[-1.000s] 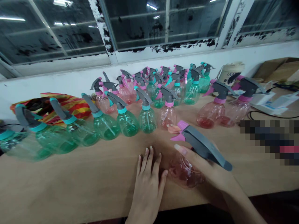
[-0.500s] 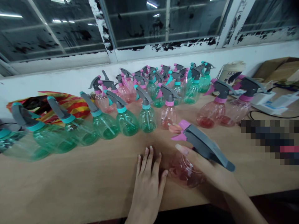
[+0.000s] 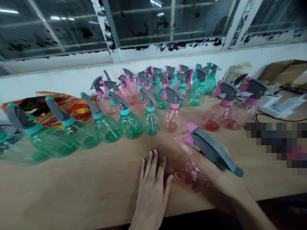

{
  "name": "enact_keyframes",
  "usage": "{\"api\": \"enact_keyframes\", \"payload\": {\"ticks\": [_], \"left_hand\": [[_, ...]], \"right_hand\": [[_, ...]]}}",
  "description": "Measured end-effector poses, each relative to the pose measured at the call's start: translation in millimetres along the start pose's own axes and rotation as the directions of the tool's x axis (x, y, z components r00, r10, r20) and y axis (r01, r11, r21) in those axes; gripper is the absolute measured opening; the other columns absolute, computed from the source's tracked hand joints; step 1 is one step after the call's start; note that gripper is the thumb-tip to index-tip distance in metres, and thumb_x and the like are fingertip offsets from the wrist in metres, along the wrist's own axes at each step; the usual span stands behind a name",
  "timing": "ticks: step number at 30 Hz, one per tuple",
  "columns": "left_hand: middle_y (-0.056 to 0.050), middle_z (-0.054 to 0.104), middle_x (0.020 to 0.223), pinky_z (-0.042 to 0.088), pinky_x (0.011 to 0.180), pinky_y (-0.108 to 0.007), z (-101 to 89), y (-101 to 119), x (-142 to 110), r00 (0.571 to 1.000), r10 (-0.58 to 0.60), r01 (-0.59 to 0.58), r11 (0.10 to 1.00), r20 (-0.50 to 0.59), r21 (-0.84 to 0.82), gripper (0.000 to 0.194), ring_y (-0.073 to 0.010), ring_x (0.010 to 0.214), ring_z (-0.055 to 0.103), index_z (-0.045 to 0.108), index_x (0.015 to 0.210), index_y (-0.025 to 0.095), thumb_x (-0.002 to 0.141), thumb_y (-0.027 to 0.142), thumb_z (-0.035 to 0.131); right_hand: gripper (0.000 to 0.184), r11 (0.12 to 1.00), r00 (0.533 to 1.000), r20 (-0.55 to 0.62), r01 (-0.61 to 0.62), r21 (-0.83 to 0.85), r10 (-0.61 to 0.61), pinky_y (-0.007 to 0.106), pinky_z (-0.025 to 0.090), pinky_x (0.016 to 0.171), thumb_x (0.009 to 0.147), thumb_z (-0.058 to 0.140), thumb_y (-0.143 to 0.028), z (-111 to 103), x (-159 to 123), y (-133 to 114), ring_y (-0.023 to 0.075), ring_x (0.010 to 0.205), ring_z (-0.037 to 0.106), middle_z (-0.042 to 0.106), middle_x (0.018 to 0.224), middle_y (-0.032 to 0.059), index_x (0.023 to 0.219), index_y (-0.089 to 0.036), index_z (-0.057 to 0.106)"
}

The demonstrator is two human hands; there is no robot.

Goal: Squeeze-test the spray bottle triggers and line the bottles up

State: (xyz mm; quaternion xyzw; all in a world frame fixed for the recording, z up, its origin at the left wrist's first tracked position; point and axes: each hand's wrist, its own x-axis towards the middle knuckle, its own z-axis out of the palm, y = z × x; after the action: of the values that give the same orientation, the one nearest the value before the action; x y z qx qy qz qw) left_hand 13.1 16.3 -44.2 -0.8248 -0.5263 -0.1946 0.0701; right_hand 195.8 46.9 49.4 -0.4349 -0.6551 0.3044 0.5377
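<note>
Plainly, our right hand (image 3: 216, 175) is wrapped around the pink spray bottle (image 3: 192, 177) near the table's (image 3: 83, 188) front edge, hiding its neck. Our left hand (image 3: 152, 188) lies flat beside it, loosely spread; the leftmost green bottle (image 3: 19, 153) is cut off.

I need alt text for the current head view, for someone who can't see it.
The right hand holds a pink spray bottle; beside it, the left hand lies palm down on a brown table. Beyond them stand many green bottles and other pink bottles, before a white wall with dark windows.
</note>
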Motion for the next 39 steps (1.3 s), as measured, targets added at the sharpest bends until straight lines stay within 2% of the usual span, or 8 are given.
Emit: {"api": "enact_keyframes", "payload": {"ticks": [3,6,9,13,16,20,27,39], "left_hand": [[-0.016,0.042,0.152,0.035,0.112,-0.057,1.2,-0.2,-0.5,1.000,-0.006,0.006,1.000,-0.004,-0.001,0.045,-0.0285,0.145,0.029,0.038,0.145,0.014,0.102,0.031,0.037],[-0.016,0.040,0.153,0.034,0.113,-0.057,2.1,-0.5,-1.2,1.000,-0.003,0.003,1.000,-0.009,-0.007,0.045,-0.0288,0.145,0.028,0.038,0.144,0.015,0.102,0.031,0.038],[-0.016,0.039,0.154,0.034,0.113,-0.057,1.0,-0.4,-1.2,1.000,-0.002,0.002,1.000,0.004,-0.014,0.045,-0.0289,0.145,0.027,0.038,0.144,0.014,0.102,0.030,0.039],[-0.016,0.039,0.154,0.035,0.112,-0.057,-0.6,0.1,-0.5,1.000,-0.004,0.004,1.000,0.013,-0.014,0.046,-0.0293,0.145,0.028,0.039,0.144,0.014,0.102,0.031,0.040],[-0.017,0.039,0.153,0.034,0.112,-0.058,-0.2,0.5,-0.3,1.000,-0.003,0.003,1.000,0.010,-0.012,0.046,-0.0302,0.145,0.027,0.039,0.144,0.012,0.101,0.030,0.040],[-0.019,0.039,0.153,0.036,0.111,-0.059,0.4,0.7,-0.4,1.000,0.002,-0.002,1.000,0.013,-0.010,0.047,-0.0301,0.145,0.026,0.037,0.145,0.011,0.102,0.030,0.038],[-0.020,0.038,0.153,0.038,0.109,-0.060,-2.5,0.2,0.7,1.000,0.018,-0.018,1.000,0.023,0.011,0.046,-0.0308,0.145,0.028,0.038,0.144,0.011,0.102,0.030,0.037],[-0.018,0.037,0.154,0.038,0.110,-0.059,-2.0,-0.7,0.5,1.000,0.018,-0.018,1.000,0.019,0.016,0.047,-0.0300,0.144,0.029,0.037,0.145,0.012,0.102,0.029,0.038]], "right_hand": [[0.010,0.999,0.999,0.002,-0.047,-0.006,0.047,0.028,0.057,0.052,0.085,0.065,-0.037,0.9,2.1,-4.6,0.0178,0.057,0.068,0.068,0.066,-0.0024,0.085,-0.027,0.066],[0.018,0.998,0.998,-0.038,-0.044,-0.053,0.042,0.027,0.053,0.046,0.085,0.065,-0.041,1.9,3.7,-8.5,0.0160,0.048,0.062,0.061,0.057,-0.0038,0.073,-0.027,0.063],[0.021,0.996,0.998,-0.066,-0.015,-0.088,0.010,0.027,0.053,0.050,0.086,0.064,-0.040,2.0,3.5,-6.1,0.0157,0.051,0.062,0.061,0.058,-0.0038,0.069,-0.027,0.062],[0.006,1.000,1.000,-0.002,0.002,-0.029,-0.002,0.027,0.058,0.065,0.085,0.066,-0.033,-0.5,1.5,1.9,0.0175,0.069,0.070,0.071,0.077,-0.0025,0.086,-0.028,0.068],[0.017,1.000,1.000,0.013,0.015,-0.012,-0.015,0.032,0.059,0.079,0.085,0.066,-0.033,-2.9,0.0,4.4,0.0209,0.087,0.072,0.074,0.096,-0.0007,0.102,-0.030,0.070],[0.034,1.000,1.000,-0.005,-0.002,-0.018,0.002,0.034,0.059,0.083,0.085,0.067,-0.038,-3.2,-1.4,5.3,0.0230,0.092,0.072,0.074,0.103,0.0008,0.118,-0.032,0.064],[0.040,1.000,1.000,-0.015,0.016,0.016,-0.016,0.036,0.056,0.093,0.085,0.067,-0.037,-0.3,-1.5,9.2,0.0226,0.104,0.069,0.071,0.118,0.0008,0.124,-0.032,0.060],[0.028,0.999,1.000,-0.006,0.009,-0.032,-0.009,0.032,0.059,0.081,0.086,0.066,-0.035,-2.3,-0.7,4.6,0.0204,0.089,0.072,0.075,0.100,-0.0003,0.113,-0.031,0.067]]}}
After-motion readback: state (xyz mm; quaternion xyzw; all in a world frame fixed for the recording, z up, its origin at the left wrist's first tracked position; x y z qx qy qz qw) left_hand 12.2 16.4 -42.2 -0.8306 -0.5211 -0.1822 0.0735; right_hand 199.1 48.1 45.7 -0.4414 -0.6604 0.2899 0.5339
